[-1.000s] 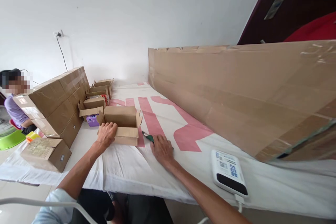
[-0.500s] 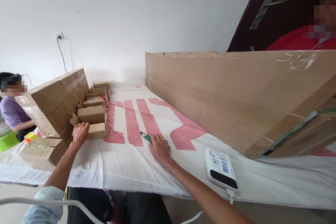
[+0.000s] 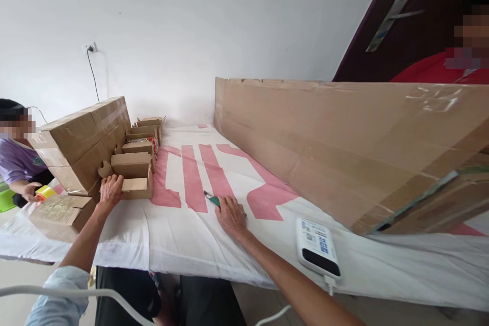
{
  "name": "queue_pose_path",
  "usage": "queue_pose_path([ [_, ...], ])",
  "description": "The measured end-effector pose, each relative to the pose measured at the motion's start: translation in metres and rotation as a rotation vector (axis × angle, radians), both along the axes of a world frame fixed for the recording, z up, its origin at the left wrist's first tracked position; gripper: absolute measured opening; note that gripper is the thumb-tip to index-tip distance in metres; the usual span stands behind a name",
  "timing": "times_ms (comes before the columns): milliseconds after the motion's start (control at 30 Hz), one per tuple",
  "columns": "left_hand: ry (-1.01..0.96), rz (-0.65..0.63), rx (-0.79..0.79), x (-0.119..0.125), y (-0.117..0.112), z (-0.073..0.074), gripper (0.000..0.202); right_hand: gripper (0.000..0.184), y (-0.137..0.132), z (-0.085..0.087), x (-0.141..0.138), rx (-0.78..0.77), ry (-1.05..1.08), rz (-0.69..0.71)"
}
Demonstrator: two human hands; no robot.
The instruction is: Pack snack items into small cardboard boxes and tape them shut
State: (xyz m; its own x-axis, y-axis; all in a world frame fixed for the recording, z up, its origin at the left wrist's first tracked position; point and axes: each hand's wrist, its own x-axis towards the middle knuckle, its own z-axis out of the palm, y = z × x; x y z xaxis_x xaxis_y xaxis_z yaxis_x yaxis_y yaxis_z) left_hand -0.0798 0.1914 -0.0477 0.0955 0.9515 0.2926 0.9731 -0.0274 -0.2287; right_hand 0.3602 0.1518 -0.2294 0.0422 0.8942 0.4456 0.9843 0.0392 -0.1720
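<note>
My left hand is closed over the near left edge of a small open cardboard box, its fingers curled at the rim. This box stands at the near end of a row of open boxes; its inside is mostly hidden from me. Under my right hand, which is closed and rests on the cloth, is a green utility knife. Its tip points away to the left, and the palm covers most of the handle. Beside my left forearm sits a closed cardboard box.
Taped cartons are stacked behind the row. A long cardboard panel stands along the right. A white power bank with a cable lies near the front edge of the cloth-covered table. One person sits left, another stands behind the panel.
My left hand and the small box have shifted slightly left. My right hand stays on the knife. The person at left now has a hand at the yellow tape roll. The view has shifted a little.
</note>
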Motion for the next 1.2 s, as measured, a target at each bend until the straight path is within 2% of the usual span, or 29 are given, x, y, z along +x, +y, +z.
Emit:
queue_pose_path([
  [133,-0.015,-0.018,0.009,-0.001,-0.006,0.001,0.053,0.018,0.000,0.000,0.001,-0.018,0.008,0.000],
  [267,-0.074,-0.060,0.055,0.003,-0.016,0.001,0.060,0.017,0.000,0.002,0.000,-0.029,-0.003,-0.011],
  [400,-0.127,-0.117,0.077,0.016,-0.024,-0.004,0.057,0.019,-0.001,0.002,-0.001,-0.018,0.000,-0.006],
  [533,-0.156,-0.097,0.069,0.030,-0.023,-0.011,0.047,0.020,-0.001,-0.003,0.000,0.027,-0.008,-0.006],
  [700,-0.180,-0.052,0.095,0.036,-0.028,-0.017,0.058,0.020,0.000,-0.015,0.004,0.058,-0.023,0.007],
  [867,-0.182,-0.088,0.148,0.045,-0.054,-0.025,0.065,0.020,0.000,-0.019,0.006,0.009,-0.034,-0.001],
  [1067,-0.209,-0.249,0.255,0.045,-0.099,-0.040,0.055,0.020,0.000,-0.015,0.005,-0.010,-0.023,-0.012],
  [1133,-0.210,-0.243,0.271,0.033,-0.111,-0.036,0.049,0.021,-0.001,-0.012,0.004,-0.015,-0.020,-0.017],
  [1200,-0.205,-0.175,0.291,0.014,-0.119,-0.023,0.044,0.020,-0.001,-0.008,0.003,-0.023,-0.016,-0.019],
])
